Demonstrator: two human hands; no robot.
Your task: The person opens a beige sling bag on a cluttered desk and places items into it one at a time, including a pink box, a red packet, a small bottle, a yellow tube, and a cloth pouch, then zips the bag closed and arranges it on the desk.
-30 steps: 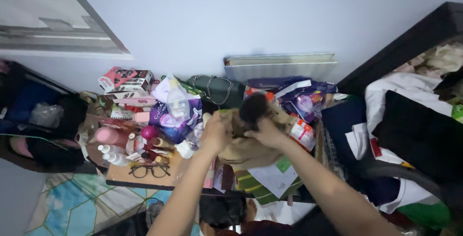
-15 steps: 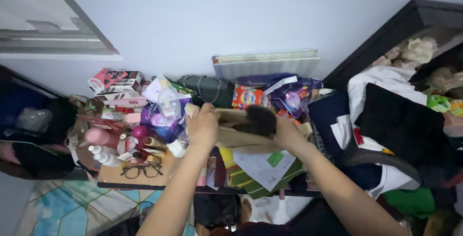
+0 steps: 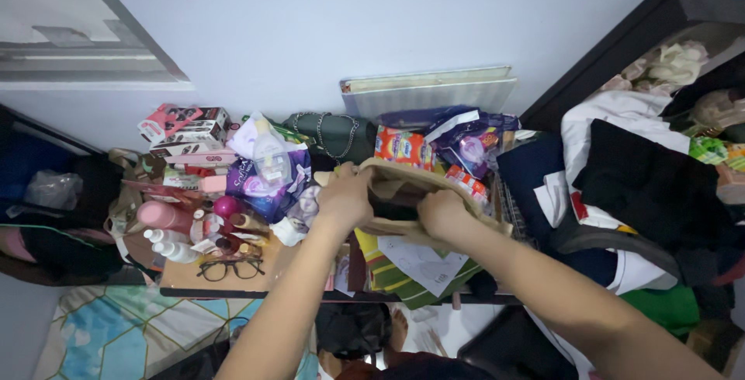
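Holding a tan cloth bag [image 3: 403,194] at its mouth with both hands, above the middle of a crowded desk [image 3: 186,277]. Left hand [image 3: 344,197] is curled on the bag's left edge; right hand [image 3: 440,213] is curled on the near right edge — both grips closed on cloth, fingertips partly hidden in the folds. Something dark sits inside the open mouth; cannot tell what it is.

Surroundings:
- Just left of the left hand: purple packets [image 3: 268,186], a clear plastic bottle [image 3: 272,159], a cluster of pink and white bottles [image 3: 174,232], small jars.
- Near left: black-framed glasses [image 3: 225,269] close to the near edge of the desk.
- Under the bag: loose papers [image 3: 423,260] and a green striped packet, overhanging the near edge.
- Far side: dark green handbag [image 3: 334,135] with a chain, orange snack packet [image 3: 402,147].
- Right: heaped clothes [image 3: 644,178] on a dark shelf.

Risks, as judged:
- The left forearm passes right beside the bottles — a sideways sweep could topple them.
- The glasses look exposed; anything sliding their way could push them to the floor.
- Dragging the bag nearward could pull the loose papers off with it.
- The bag is soft and held only at the rim — tilting it could spill the dark contents into the clutter.
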